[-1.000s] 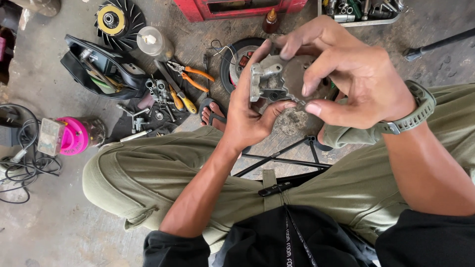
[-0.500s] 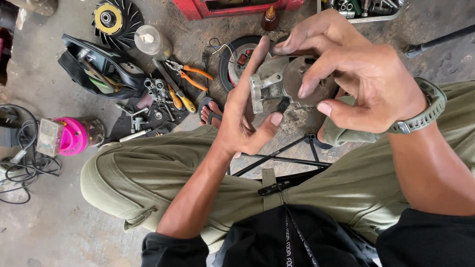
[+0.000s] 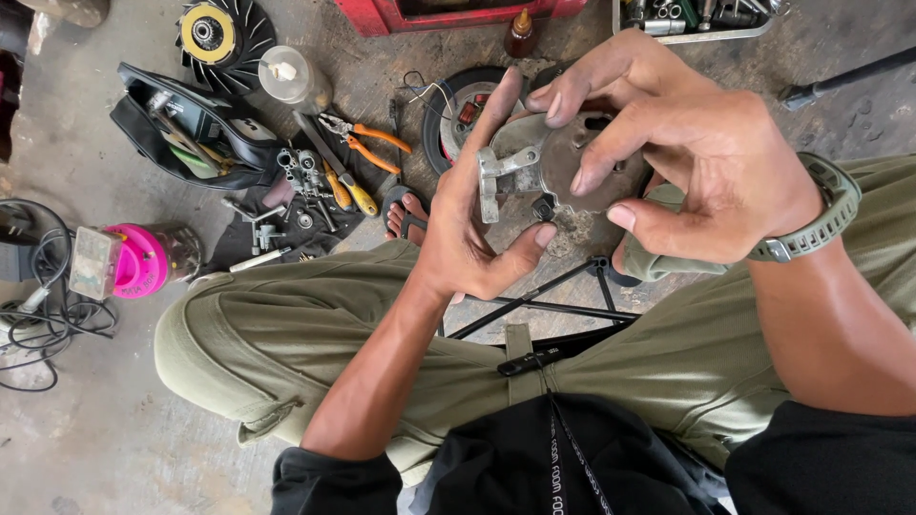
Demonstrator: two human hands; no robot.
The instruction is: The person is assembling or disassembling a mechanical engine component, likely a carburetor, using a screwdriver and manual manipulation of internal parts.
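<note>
Head-camera view looks down on a grey cast-metal housing part with a round plate and a bracket arm, held up between both hands above the person's lap, just right of the picture's centre and toward twelve o'clock. At the part's nine o'clock the left hand cups it from the side and below, palm open toward it, fingers raised along its edge and the thumb hooked under its lower rim. At its three o'clock the right hand grips it from above, fingertips pressed on the round plate and the thumb beneath; a green wristwatch sits on that wrist. Olive trousers cover the spread knees below.

On the concrete floor beyond, at the part's eleven o'clock, lie orange-handled pliers and a yellow-handled screwdriver beside a heap of small metal fittings on a dark cloth. Farther toward ten o'clock stands an open black tool bag, with a black finned fan wheel with a yellow centre above it. Well off at nine o'clock rests a pink round container next to coiled black cables.
</note>
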